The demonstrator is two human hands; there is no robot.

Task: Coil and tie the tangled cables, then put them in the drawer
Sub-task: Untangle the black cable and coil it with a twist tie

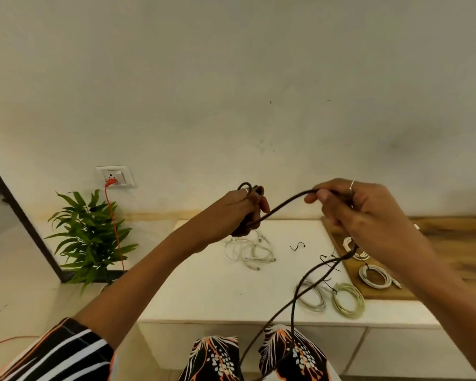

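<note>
A long black cable (282, 205) stretches between both raised hands above a low white cabinet (204, 292). My left hand (238, 213) grips several coiled loops of it. My right hand (360, 213) pinches the strand farther along, and the free length hangs down past my knees. A tangle of white cables (249, 251) lies on the cabinet top under my left hand. Two coiled cables, one white (313, 298) and one pale green (348, 299), lie near the front edge. Small black ties (297, 246) lie in the middle.
A wooden surface (451, 248) at the right holds two more coiled white cables (374, 276). A potted plant (91, 237) stands on the floor at the left, under a wall socket (116, 176) with an orange cord (116, 229) plugged in. Drawer fronts (396, 353) show below the cabinet top.
</note>
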